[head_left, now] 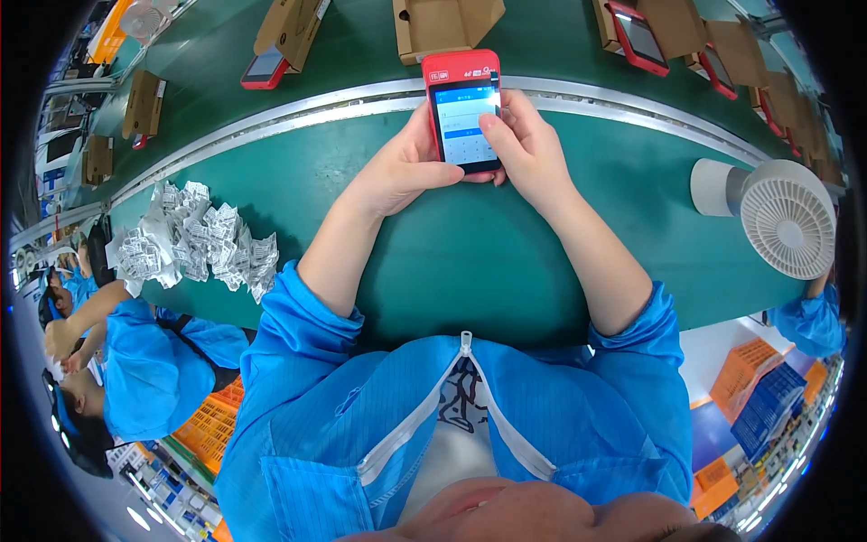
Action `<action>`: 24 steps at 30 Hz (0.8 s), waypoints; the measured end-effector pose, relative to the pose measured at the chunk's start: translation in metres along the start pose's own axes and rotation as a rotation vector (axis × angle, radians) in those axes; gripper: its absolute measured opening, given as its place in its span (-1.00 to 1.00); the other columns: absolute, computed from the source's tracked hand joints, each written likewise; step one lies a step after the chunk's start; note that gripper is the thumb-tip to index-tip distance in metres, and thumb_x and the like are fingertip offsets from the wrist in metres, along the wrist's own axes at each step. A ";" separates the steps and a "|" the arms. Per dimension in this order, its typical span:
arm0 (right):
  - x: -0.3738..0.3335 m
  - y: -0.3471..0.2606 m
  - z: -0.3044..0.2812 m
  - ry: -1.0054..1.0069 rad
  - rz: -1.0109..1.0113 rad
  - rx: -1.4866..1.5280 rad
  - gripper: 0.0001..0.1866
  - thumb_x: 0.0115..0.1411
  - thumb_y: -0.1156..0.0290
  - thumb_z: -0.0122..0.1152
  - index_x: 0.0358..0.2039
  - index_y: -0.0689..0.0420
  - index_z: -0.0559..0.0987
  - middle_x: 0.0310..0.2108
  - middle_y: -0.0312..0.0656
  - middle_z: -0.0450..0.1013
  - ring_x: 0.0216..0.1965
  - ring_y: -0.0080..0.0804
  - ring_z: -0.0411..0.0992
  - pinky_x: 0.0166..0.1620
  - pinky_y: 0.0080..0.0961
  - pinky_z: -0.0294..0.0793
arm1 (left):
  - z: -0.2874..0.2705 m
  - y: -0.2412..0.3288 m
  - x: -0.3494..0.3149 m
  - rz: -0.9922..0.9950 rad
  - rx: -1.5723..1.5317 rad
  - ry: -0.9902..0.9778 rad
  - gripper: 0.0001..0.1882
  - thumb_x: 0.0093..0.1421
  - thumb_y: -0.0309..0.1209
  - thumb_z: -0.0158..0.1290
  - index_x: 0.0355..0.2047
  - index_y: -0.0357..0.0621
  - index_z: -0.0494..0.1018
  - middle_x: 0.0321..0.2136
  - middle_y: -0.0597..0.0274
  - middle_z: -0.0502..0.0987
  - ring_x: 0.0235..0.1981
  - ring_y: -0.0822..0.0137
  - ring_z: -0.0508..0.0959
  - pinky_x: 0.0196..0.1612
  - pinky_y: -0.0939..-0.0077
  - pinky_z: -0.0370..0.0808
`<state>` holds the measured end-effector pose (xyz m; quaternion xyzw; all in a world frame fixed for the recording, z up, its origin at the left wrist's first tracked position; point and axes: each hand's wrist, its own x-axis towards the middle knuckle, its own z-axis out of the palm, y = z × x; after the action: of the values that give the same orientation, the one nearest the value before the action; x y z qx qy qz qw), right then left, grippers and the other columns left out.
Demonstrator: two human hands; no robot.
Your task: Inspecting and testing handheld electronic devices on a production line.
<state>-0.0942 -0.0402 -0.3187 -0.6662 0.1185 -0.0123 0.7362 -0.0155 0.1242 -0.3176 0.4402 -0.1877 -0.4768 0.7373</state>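
A red handheld payment terminal (pixel 462 134) with a lit screen is held upright between my hands, above the near edge of the conveyor. My left hand (pixel 404 165) grips its left side and lower edge, the thumb lying across the bottom corner. On the other side, my right hand (pixel 531 149) wraps its fingers round the back and right edge. Its thumb rests on or just over the screen, which shows a keypad and a blue bar. Just beyond the terminal an open brown carton (pixel 440 38) stands on the green conveyor belt (pixel 361 45).
Crumpled printed paper slips (pixel 194 237) are heaped on the green table (pixel 442 262) at left. A white fan (pixel 784 226) stands at right. More cartons (pixel 291 32) with red terminals (pixel 639 39) line the belt. A co-worker in blue (pixel 158 366) sits at left, near orange crates (pixel 209 425).
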 end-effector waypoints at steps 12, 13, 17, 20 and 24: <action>-0.003 0.005 -0.002 -0.009 -0.043 0.011 -0.55 0.28 0.09 0.01 -0.01 0.20 0.38 -0.32 -0.19 0.49 -0.50 -0.59 0.41 -0.56 -0.66 0.37 | 0.003 0.001 -0.002 -0.032 0.005 0.047 -0.14 0.02 -0.72 -0.03 0.30 -0.05 -0.12 0.16 0.04 0.23 0.14 0.04 0.37 0.09 0.03 0.45; -0.003 0.005 -0.002 -0.006 -0.047 0.012 -0.55 0.28 0.09 0.01 -0.01 0.20 0.38 -0.32 -0.19 0.49 -0.50 -0.59 0.41 -0.56 -0.66 0.37 | 0.002 0.001 -0.002 -0.032 0.009 0.043 -0.14 0.02 -0.72 -0.03 0.30 -0.05 -0.12 0.16 0.04 0.23 0.14 0.04 0.37 0.09 0.03 0.45; -0.003 0.006 -0.003 -0.012 -0.053 0.009 -0.55 0.28 0.08 0.01 -0.01 0.20 0.39 -0.32 -0.19 0.50 -0.51 -0.59 0.41 -0.56 -0.66 0.37 | 0.002 -0.001 -0.001 -0.009 0.031 0.027 -0.15 0.03 -0.73 -0.04 0.30 -0.05 -0.12 0.15 0.04 0.23 0.13 0.04 0.37 0.09 0.05 0.45; -0.003 0.009 -0.003 -0.013 -0.057 0.001 -0.56 0.28 0.10 0.02 -0.01 0.20 0.39 -0.33 -0.20 0.50 -0.53 -0.59 0.40 -0.56 -0.66 0.37 | 0.000 -0.003 -0.003 0.010 -0.008 -0.016 -0.17 0.05 -0.74 -0.05 0.31 -0.03 -0.11 0.14 0.06 0.25 0.13 0.10 0.38 0.06 0.17 0.49; -0.004 0.006 -0.001 -0.007 -0.064 0.010 -0.54 0.28 0.09 0.03 -0.01 0.20 0.38 -0.32 -0.19 0.49 -0.50 -0.59 0.41 -0.55 -0.67 0.38 | 0.001 -0.001 -0.003 0.012 0.021 -0.003 -0.18 0.05 -0.74 -0.07 0.30 -0.05 -0.11 0.15 0.01 0.23 0.15 0.02 0.35 0.09 0.02 0.44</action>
<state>-0.0988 -0.0399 -0.3237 -0.6660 0.0947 -0.0339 0.7391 -0.0180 0.1259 -0.3179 0.4461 -0.1966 -0.4709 0.7353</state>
